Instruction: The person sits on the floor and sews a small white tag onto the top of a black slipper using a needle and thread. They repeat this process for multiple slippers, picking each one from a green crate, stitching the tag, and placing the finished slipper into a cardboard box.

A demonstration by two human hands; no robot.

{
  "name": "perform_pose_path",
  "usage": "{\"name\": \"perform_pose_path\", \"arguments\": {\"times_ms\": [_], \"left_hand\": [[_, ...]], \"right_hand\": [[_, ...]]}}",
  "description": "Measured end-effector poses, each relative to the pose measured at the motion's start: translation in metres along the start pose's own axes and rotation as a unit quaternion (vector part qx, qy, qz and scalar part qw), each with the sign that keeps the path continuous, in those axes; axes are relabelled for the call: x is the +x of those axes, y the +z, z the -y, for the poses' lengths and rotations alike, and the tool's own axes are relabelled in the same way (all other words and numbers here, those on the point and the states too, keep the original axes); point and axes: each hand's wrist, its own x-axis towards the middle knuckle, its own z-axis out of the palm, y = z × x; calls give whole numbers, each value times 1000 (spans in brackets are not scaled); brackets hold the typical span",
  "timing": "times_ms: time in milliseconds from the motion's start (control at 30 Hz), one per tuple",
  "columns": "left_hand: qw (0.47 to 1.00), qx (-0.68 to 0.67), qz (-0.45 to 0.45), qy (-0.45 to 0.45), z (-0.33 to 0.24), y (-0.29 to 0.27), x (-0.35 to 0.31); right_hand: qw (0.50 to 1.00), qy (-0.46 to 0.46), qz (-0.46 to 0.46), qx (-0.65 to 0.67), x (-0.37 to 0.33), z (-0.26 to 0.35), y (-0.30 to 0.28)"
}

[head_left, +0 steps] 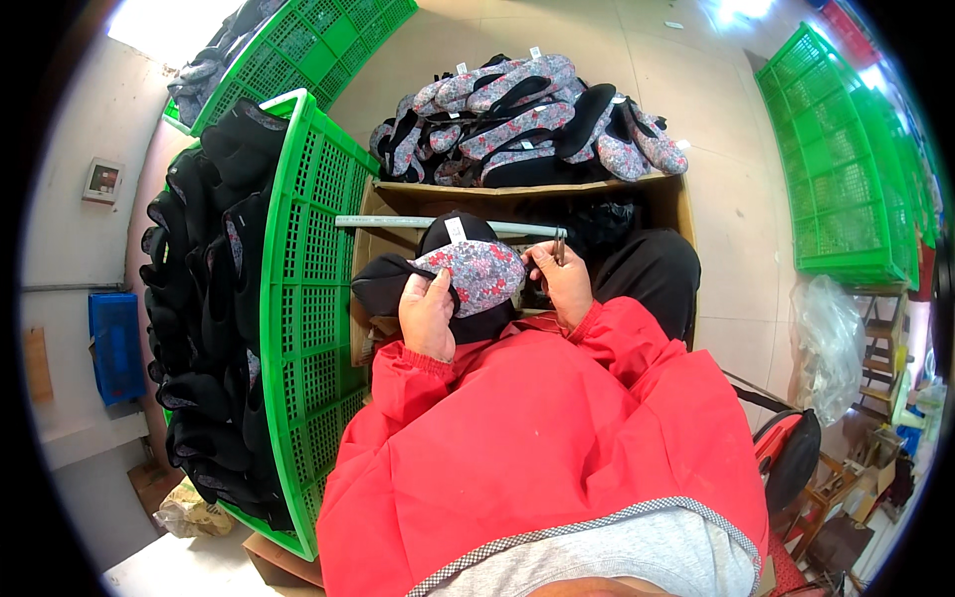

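One red-flowered grey slipper [485, 276] occupies the left hand [428, 316]; a tool [560, 245], the right hand [565, 284].

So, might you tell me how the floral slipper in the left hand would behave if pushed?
The floral slipper would probably flex, since its black fabric folds beside the left hand. It looks fairly light, held in a pinch. Its elongated shape suggests little rolling.

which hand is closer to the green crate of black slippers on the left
Left. The left hand holds the floral slipper to the right of the green crate; the right hand is farther right, by the slipper's right end.
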Motion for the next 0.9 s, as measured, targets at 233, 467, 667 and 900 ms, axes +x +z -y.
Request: {"name": "perform_pose_path", "arguments": {"times_ms": [233, 467, 667, 900], "left_hand": [[999, 3, 0, 33, 2, 11, -17], [995, 23, 42, 87, 18, -3, -23], [980, 106, 107, 131, 24, -17, -36], [673, 589, 30, 446, -50, -11, -69]], "right_hand": [[999, -47, 26, -4, 0, 22, 3], [999, -14, 25, -37, 14, 8, -11], [966, 31, 256, -18, -12, 26, -6], [960, 65, 269, -41, -22, 21, -4]]}}
